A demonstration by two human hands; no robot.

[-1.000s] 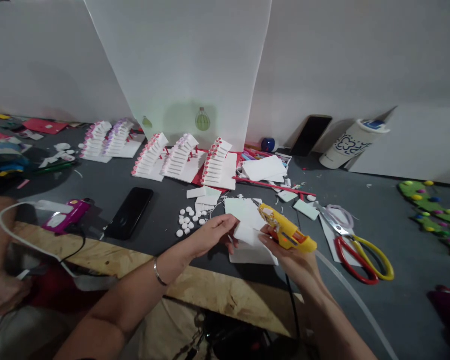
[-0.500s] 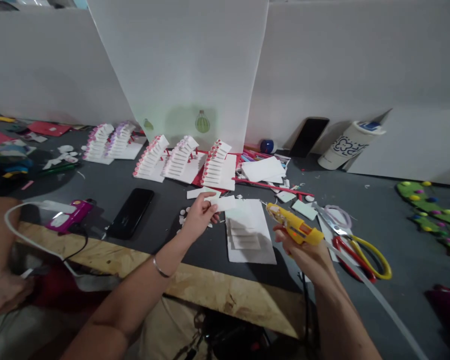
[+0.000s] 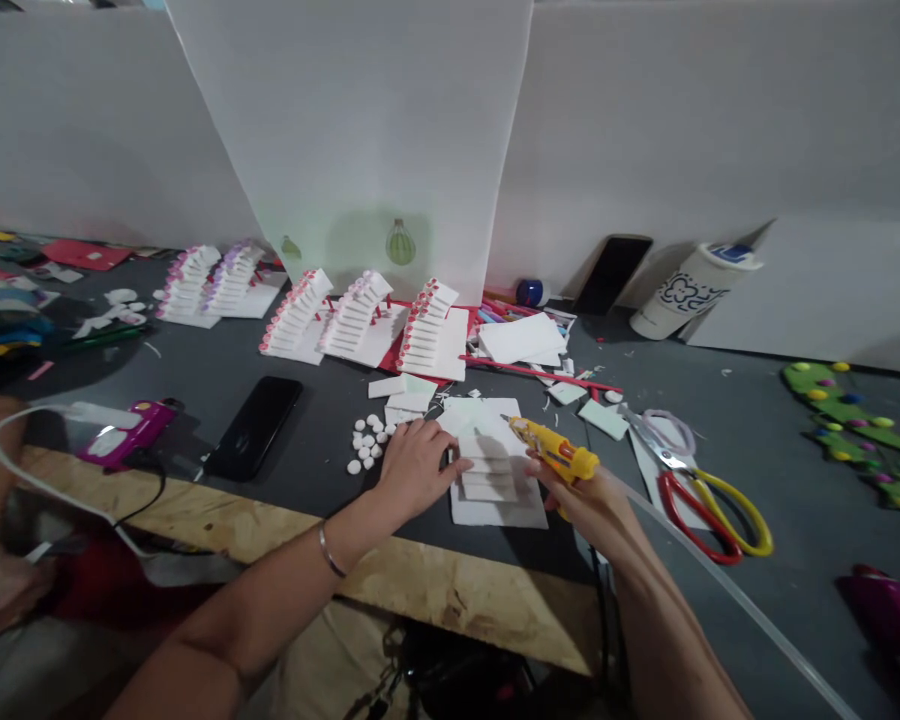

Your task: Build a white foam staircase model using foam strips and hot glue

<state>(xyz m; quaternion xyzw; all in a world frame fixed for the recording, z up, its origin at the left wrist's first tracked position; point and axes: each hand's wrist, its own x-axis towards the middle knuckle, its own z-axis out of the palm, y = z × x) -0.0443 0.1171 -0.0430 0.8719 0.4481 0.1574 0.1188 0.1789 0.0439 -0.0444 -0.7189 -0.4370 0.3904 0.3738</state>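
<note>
I see my L hand (image 3: 418, 465) half open, palm down, w/ thumb at the edge of the white strips (image 3: 489, 482) on the white board (image 3: 472, 514), and my R hand (image 3: 581, 497) grips the yellow glue gun (image 3: 559, 452), its tip above this board. Close around are white discs (image 3: 367, 440) beside L hand, scissors (image 3: 673, 459) on R side, and a red stick (image 3: 547, 371) lying behind the board, near the paper pile (image 3: 521, 338).
</note>
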